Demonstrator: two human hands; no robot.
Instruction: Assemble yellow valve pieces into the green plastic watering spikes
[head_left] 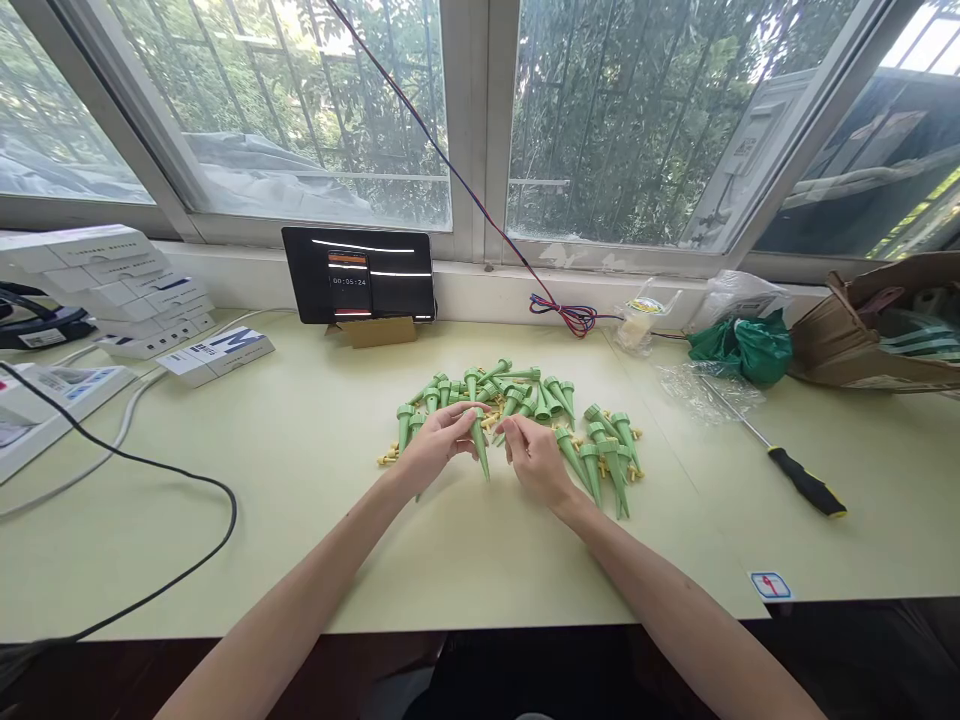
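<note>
My left hand [444, 437] is closed on a green plastic plant watering spike [481, 447], whose pointed end hangs down toward the table. Just to its right, my right hand [534, 455] has its thumb and fingers pinched together; whatever lies between them is too small or hidden to make out. Around and behind both hands spreads a heap of similar green spikes [555, 393], with several more spikes [607, 455] beside my right wrist. Small yellow pieces [389, 455] show among and under them.
A tablet with a timer [360, 275] leans at the back. Stacked white boxes [112, 285], a loose box [217, 352] and cables [217, 485] occupy the left. On the right lie a screwdriver [806, 480], a green bag [742, 345] and a cardboard box [840, 340].
</note>
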